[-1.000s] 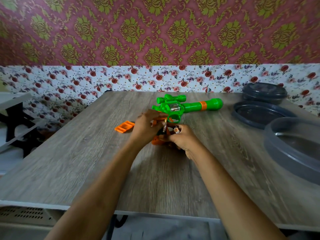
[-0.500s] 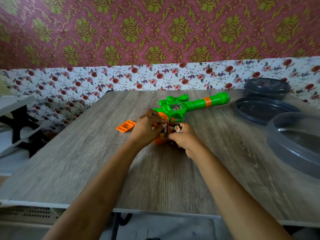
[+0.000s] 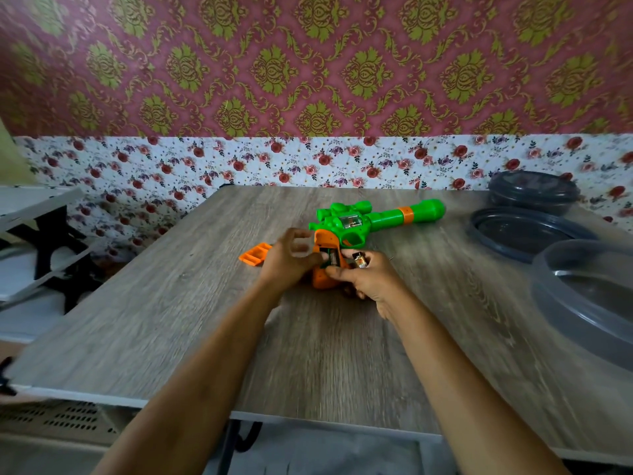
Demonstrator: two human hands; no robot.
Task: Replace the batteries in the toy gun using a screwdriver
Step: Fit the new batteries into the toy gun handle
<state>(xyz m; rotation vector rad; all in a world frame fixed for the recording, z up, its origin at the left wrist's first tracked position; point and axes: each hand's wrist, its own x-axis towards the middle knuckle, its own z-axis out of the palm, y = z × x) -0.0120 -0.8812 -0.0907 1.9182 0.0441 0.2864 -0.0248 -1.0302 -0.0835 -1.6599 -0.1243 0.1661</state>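
Observation:
A green toy gun (image 3: 376, 219) with an orange grip lies on the wooden table (image 3: 205, 320), barrel pointing right. Its battery compartment in the orange grip (image 3: 325, 241) is uncovered, and a battery (image 3: 334, 258) sits in it. My left hand (image 3: 291, 260) holds the grip from the left, fingers blurred. My right hand (image 3: 366, 279) holds a loose battery (image 3: 359, 260) and touches the grip from the right. The orange battery cover (image 3: 256, 254) lies on the table left of my left hand. No screwdriver shows.
At the right of the table lie a dark round lid (image 3: 524, 234), a dark container (image 3: 532, 190) behind it and a large translucent bowl (image 3: 589, 296) nearer me. A white shelf (image 3: 37, 214) stands left of the table. A papered wall runs along the back.
The orange grip has come into fuller view with a battery in its compartment. My left hand's fingers have shifted on the grip; my right hand still holds a battery.

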